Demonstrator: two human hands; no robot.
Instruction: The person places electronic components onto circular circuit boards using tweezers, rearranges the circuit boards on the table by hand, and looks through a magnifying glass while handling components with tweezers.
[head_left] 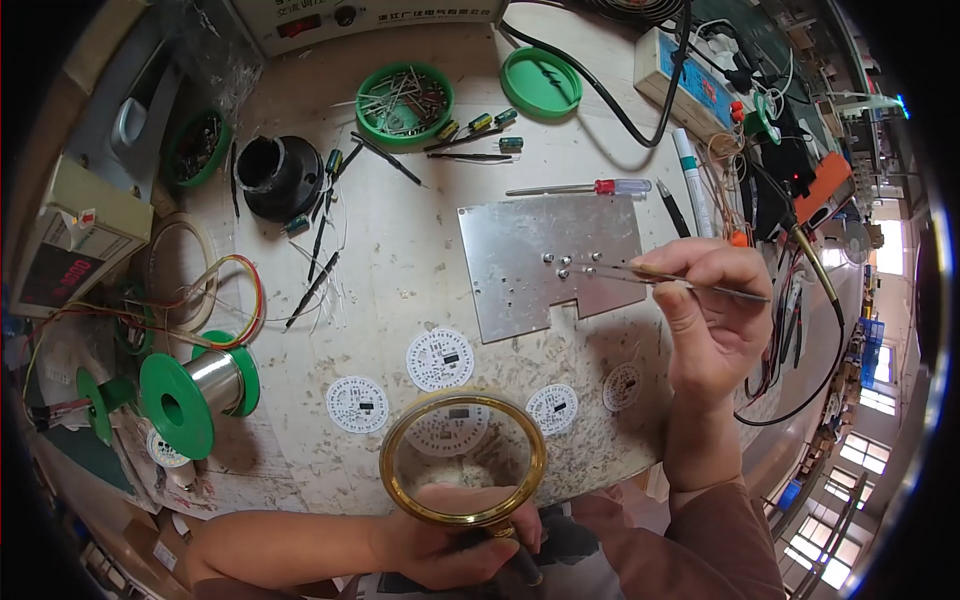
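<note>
My left hand (455, 560) is closed round the handle of a magnifying glass (388, 478) with a gold-coloured rim, low at the table's front edge. Through its lens a white round circuit board (450, 430) shows. My right hand (715, 310) pinches a pair of metal tweezers (730, 291), whose tips point left over a silver metal plate (510, 240). Several small shiny metal parts (564, 262) sit on that plate near the tips. Whether the tips touch one of them I cannot tell. More white round boards lie in front, among them one (440, 359) below the plate.
A screwdriver (620, 187), a marker (689, 160) and a soldering iron (815, 260) lie to the right. Green dishes (360, 120) of parts stand at the back. Left are a solder spool (178, 405), a black round holder (290, 190) and a box with a red display (75, 240).
</note>
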